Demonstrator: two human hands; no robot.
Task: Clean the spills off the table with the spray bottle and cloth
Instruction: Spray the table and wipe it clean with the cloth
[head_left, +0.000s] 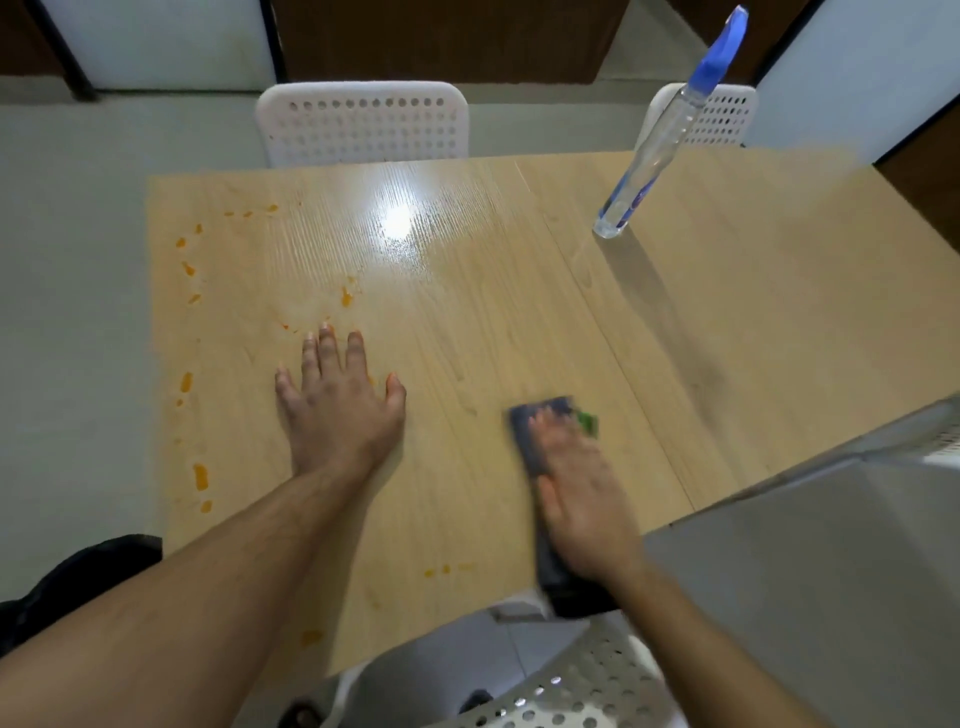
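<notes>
Both forearms are bare from the elbow down, with no sleeves, watch, bracelet or rings showing. The left hand (340, 400), toward nine o'clock, shows short trimmed nails. The right hand (584, 499), toward four o'clock, is motion-blurred, its nails unreadable.

the right hand (582, 499) is smeared by motion blur, so its fingers cannot be told apart. it covers much of the dark cloth (524, 441), whose near end hangs past the table (519, 291) edge. a small green thing (588, 422) at the cloth's far corner is too blurred to name. both forearms are cut off by the bottom edge. the near chair (582, 686) is cut off there too. a black shape (78, 582) at the left edge is unclear.
</notes>
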